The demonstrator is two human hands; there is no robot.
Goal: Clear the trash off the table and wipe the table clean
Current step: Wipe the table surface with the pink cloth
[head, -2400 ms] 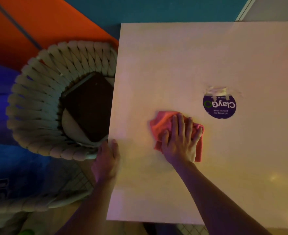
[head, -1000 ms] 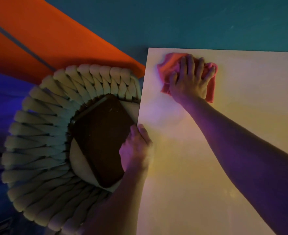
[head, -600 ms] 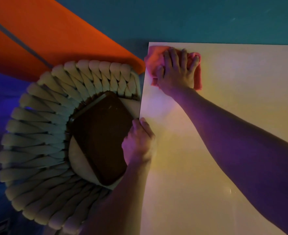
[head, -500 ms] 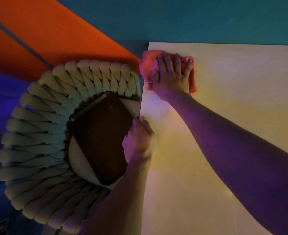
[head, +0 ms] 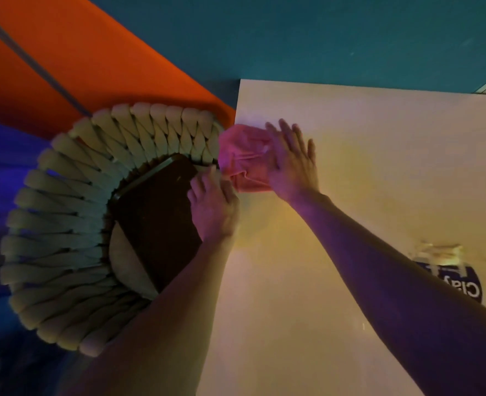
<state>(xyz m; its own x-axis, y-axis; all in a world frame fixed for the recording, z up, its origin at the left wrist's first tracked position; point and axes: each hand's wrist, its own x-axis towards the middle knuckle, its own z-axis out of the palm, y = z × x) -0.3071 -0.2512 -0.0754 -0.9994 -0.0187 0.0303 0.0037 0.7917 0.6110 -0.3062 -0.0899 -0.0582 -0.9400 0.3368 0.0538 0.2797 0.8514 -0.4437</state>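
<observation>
A pink cloth (head: 243,158) lies bunched at the left edge of the pale table (head: 379,181), partly hanging over that edge. My right hand (head: 291,161) presses flat on the cloth's right part, fingers spread and pointing away from me. My left hand (head: 213,204) rests at the table's left edge just below the cloth, fingers curled near the cloth's lower corner; whether it grips the cloth or the table edge is unclear. No loose trash shows on the table.
A round chair (head: 64,224) of thick woven cream rope stands against the table's left side, with a dark brown tray (head: 156,221) on its seat. A purple round sticker (head: 461,284) with tape above it sits at the table's right. Orange and teal floor lies beyond.
My right hand has slid the cloth from the far left corner toward me along the left edge, pushing it partly over the edge. My left hand moved up to meet it.
</observation>
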